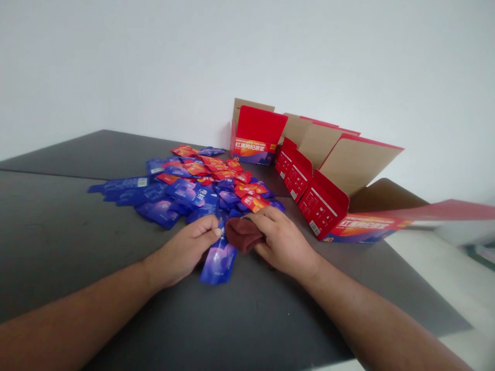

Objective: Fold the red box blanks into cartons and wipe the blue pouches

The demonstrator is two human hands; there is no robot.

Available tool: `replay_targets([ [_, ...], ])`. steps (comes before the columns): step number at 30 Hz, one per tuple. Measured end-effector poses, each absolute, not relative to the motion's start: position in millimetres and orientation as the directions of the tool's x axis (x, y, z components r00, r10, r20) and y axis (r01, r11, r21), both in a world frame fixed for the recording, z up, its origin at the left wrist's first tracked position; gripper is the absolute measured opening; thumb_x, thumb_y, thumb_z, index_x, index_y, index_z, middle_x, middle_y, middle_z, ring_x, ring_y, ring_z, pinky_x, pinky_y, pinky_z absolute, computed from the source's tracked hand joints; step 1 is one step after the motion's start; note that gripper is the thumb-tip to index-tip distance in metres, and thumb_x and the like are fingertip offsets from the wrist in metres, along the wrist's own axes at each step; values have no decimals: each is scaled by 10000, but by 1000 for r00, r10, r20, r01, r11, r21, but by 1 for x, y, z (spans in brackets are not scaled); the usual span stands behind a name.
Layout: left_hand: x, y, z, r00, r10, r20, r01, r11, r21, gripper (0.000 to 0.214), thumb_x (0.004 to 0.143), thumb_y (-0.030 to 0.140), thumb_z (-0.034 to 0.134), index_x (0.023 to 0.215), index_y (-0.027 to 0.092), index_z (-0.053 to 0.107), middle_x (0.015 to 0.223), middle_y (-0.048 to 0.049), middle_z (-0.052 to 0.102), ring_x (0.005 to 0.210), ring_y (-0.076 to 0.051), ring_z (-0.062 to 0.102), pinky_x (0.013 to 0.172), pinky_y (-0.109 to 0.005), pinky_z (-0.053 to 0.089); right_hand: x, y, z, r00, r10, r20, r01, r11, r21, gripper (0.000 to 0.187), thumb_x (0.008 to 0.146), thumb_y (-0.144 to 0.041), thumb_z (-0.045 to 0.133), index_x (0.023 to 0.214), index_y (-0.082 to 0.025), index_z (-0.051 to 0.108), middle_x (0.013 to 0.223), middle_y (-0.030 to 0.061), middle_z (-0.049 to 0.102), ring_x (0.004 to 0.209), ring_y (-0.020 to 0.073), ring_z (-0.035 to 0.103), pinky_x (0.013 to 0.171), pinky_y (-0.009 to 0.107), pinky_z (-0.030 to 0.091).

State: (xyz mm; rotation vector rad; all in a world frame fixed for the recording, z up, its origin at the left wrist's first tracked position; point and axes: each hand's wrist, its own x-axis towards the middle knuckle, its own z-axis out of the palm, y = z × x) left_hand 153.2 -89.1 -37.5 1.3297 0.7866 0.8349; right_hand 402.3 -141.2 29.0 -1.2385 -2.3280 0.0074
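Near the front of the table, my left hand (pixel 193 247) is closed round the upper part of a blue pouch (pixel 218 263), which hangs tilted with its printed face towards me. My right hand (pixel 284 238) grips a bunched brown cloth (pixel 243 235). The cloth is right beside the pouch's top end; whether the two touch I cannot tell. Just beyond both hands lies a heap of blue pouches (pixel 189 191) and red pouches (pixel 216 165), overlapping one another.
To the right, a row of red boxes (pixel 303 180) stands with flaps up, the nearest box (pixel 359 226) having a flap stuck out rightwards. Another red box (pixel 253 144) stands behind the heap. The dark table (pixel 77 226) ends at a white wall (pixel 154 67).
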Motion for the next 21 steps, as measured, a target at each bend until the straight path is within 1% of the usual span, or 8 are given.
replay_targets([
  [2, 153, -89, -38, 497, 867, 5, -50, 23, 998, 390, 1028, 507, 691, 849, 217, 501, 745, 48, 484, 657, -121, 381, 592, -219, 368, 402, -141, 30, -438, 793, 423, 795, 561, -229, 339, 956, -125, 721, 1291, -166, 752, 1157, 129, 747, 1085, 284, 698, 957, 426, 603],
  [5, 153, -89, -37, 499, 866, 10, -56, 21, 998, 362, 1023, 486, 696, 859, 218, 516, 753, 47, 500, 651, -121, 385, 590, -223, 369, 400, -143, 30, -516, 743, 427, 735, 640, -225, 370, 990, -139, 708, 1356, -181, 736, 1192, 118, 750, 1112, 265, 704, 988, 407, 598],
  [7, 153, -90, -37, 499, 866, 8, -60, 26, 998, 363, 1019, 485, 696, 856, 220, 511, 748, 49, 498, 645, -121, 384, 589, -228, 370, 401, -141, 29, -530, 734, 425, 726, 652, -219, 354, 989, -134, 694, 1338, -177, 738, 1192, 120, 751, 1114, 267, 706, 987, 409, 600],
  [10, 152, -90, -36, 500, 866, 11, -17, -3, 1000, 365, 1027, 505, 683, 865, 216, 530, 758, 42, 518, 657, -125, 414, 605, -235, 387, 406, -135, 29, -430, 793, 431, 808, 551, -208, 310, 911, -85, 699, 1208, -163, 745, 1148, 132, 744, 1079, 289, 702, 953, 432, 607],
  [12, 151, -90, -35, 504, 863, 17, 6, -23, 1000, 358, 1032, 506, 677, 875, 215, 540, 763, 40, 525, 664, -126, 427, 615, -239, 393, 408, -132, 29, -387, 810, 441, 834, 511, -206, 274, 891, -79, 697, 1145, -174, 734, 1120, 126, 736, 1061, 289, 696, 933, 429, 605],
  [16, 150, -90, -35, 516, 856, 20, 2, -25, 1000, 347, 1036, 498, 670, 885, 218, 533, 767, 43, 518, 660, -126, 427, 609, -246, 390, 408, -133, 29, -455, 773, 442, 783, 584, -215, 250, 966, -139, 666, 1203, -190, 726, 1116, 111, 730, 1060, 274, 691, 922, 409, 597],
  [19, 150, -90, -35, 524, 851, 35, 13, -49, 999, 341, 1049, 479, 668, 882, 220, 521, 755, 51, 493, 652, -122, 411, 607, -246, 381, 407, -133, 29, -417, 784, 460, 801, 556, -223, 302, 905, -88, 681, 1188, -184, 719, 1120, 113, 728, 1061, 275, 690, 922, 404, 597],
  [21, 149, -90, -35, 534, 844, 47, 16, -65, 998, 339, 1061, 473, 658, 884, 221, 518, 757, 51, 484, 655, -122, 402, 610, -248, 380, 407, -134, 29, -388, 792, 471, 815, 533, -225, 290, 883, -75, 682, 1150, -183, 715, 1110, 114, 725, 1050, 275, 688, 917, 404, 598],
])
